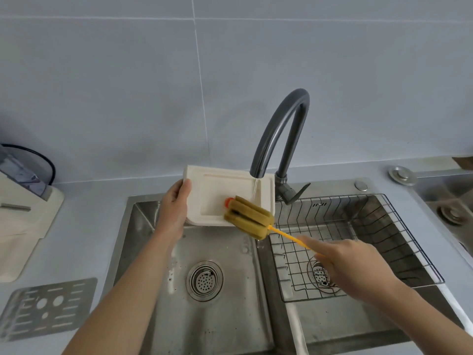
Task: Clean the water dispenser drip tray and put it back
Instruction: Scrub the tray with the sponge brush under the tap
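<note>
Head view shows me at the sink, washing. Far left on the grey surface [84, 226] sits the water dispenser [23, 201], cream with a clear part on top. Near it, closer to me, lies a flat metal grate [47, 307] with holes and slots. I think it is the cover of the tray.

Next comes my left hand [174, 208]. Its fingers and thumb curl around the left edge of the drip tray [220, 193]. I hold the tray tilted up over the left sink bowl [204, 252], with its inside facing me. A thin stream of water [255, 188] runs from the dark tap [281, 129] onto the tray's right side.

The green sponge brush [248, 217] is pressing on the low right part of the tray. My right hand [350, 265] grips its yellow handle [289, 238], above the wire rack [358, 242] in the right bowl.

So I am at the scrubbing step. Next I think I should rub the corners, rinse it, shake off the water, and carry it back left to the dispenser.
</note>
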